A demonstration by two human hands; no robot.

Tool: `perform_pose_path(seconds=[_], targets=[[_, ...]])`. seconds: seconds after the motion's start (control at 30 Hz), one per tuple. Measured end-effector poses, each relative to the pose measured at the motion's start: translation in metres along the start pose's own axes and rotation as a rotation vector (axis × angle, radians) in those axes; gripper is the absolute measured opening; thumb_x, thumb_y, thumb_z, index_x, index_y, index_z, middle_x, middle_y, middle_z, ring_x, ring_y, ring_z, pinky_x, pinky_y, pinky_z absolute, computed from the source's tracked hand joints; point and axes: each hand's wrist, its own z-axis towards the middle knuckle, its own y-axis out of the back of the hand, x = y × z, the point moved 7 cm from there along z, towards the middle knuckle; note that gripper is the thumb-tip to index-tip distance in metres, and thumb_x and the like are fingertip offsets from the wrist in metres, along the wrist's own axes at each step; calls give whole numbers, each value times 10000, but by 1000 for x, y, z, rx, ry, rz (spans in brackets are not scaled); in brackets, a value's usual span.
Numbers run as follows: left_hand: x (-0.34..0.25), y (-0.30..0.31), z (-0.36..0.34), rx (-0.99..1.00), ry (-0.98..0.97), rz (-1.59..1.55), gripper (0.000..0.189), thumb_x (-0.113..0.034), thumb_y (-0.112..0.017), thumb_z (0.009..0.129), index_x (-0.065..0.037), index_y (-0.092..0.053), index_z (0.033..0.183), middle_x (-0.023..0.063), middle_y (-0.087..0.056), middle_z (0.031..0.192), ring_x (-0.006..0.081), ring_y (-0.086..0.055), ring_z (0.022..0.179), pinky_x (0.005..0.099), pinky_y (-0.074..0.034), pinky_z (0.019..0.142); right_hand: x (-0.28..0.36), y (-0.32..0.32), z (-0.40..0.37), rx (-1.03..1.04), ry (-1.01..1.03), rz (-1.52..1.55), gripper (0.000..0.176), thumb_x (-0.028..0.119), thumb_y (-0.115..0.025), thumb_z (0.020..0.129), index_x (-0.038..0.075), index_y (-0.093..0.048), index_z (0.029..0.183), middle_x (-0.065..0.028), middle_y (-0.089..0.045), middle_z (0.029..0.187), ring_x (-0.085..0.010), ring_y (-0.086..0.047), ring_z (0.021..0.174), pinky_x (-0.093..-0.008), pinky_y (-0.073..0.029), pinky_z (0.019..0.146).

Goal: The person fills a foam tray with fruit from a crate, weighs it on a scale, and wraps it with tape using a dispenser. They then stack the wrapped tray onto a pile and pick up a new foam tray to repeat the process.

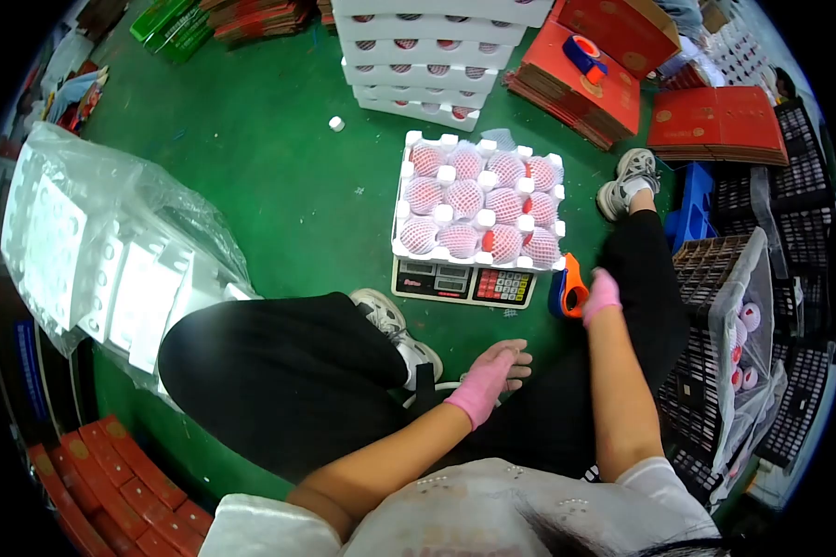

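My left hand (pixel 497 376), in a pink glove that leaves the fingertips bare, is held over my lap with its fingers stretched out and nothing in them. My right hand (pixel 603 295), also pink-gloved, is beside my right leg, just right of an orange and blue tape dispenser (pixel 571 288); its fingers are mostly hidden from above. In front of me, a white foam tray (pixel 401 243) holds rows of round reddish fruit (pixel 463 198) in pink-white foam nets. The tray sits on a digital scale (pixel 463 284) with a display and a keypad.
Stacked white foam trays (pixel 427 70) stand ahead. Flattened red cartons (pixel 567 79) carry a second tape dispenser (pixel 585 58). Bagged white foam trays (pixel 111 251) lie left, red boxes (pixel 121 473) lower left. A lined crate (pixel 706 316) with netted fruit is at right.
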Motion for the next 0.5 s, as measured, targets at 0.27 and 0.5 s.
perform_pose_path(seconds=[0.27, 0.5], targets=[[-12, 18, -6, -40, -91, -101, 418, -243, -447, 1063, -40, -504, 1424, 102, -667, 1231, 194, -661, 1040, 324, -534, 888, -45, -11, -73, -666, -54, -1303, 484, 315, -583, 896, 61, -605, 1308, -145, -562, 1356, -326, -534, 1286, -450, -444, 1073], [-22, 11, -6, -2, -118, -152, 398, -226, -425, 1073, -34, -519, 1409, 109, -664, 1232, 194, -667, 1022, 332, -538, 893, -15, -36, -83, -604, 256, -1509, 458, 349, -692, 850, 69, -674, 1212, -131, -645, 1266, -334, -611, 1184, -423, -479, 1027]])
